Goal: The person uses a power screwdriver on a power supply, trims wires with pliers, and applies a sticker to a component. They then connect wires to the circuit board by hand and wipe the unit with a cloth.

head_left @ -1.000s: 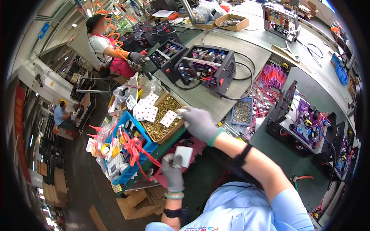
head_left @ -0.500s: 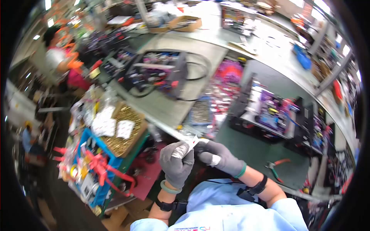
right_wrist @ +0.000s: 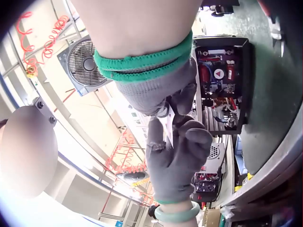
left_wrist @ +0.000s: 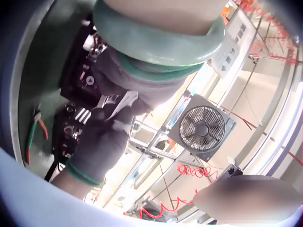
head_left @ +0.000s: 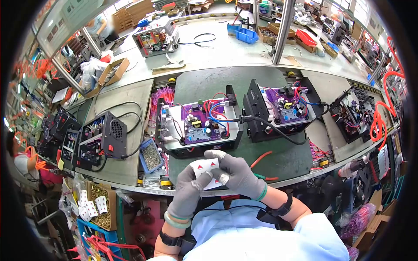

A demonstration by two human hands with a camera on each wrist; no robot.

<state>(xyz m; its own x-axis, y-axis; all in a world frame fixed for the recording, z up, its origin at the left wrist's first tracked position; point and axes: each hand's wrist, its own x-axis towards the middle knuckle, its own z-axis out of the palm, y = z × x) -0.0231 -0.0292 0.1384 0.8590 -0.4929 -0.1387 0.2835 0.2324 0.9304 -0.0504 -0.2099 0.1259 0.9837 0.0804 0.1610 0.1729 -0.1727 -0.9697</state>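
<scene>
A small white label sheet (head_left: 204,166) printed with red triangles is held between both gloved hands, in front of the chest. My left hand (head_left: 186,193) grips its left side, thumb over the face. From the other side my right hand (head_left: 239,174) pinches it, thumb at the lower edge. In the right wrist view the sheet (right_wrist: 169,126) appears edge-on between the fingers. Just beyond the hands stands an open black-framed unit (head_left: 200,124) with a purple circuit board. A triangle label (right_wrist: 218,74) is on a black unit in the right wrist view.
Another open unit (head_left: 285,106) stands to the right, a cable across its front. Red-and-green-handled pliers (head_left: 265,177) lie by my right hand. At lower left are a box of brass screws (head_left: 102,219) with label sheets on top, and a blue crate (head_left: 93,232).
My right hand has left the label sheet above the screw box and joined the left hand at the held sheet. The head view has swung right, toward the open units.
</scene>
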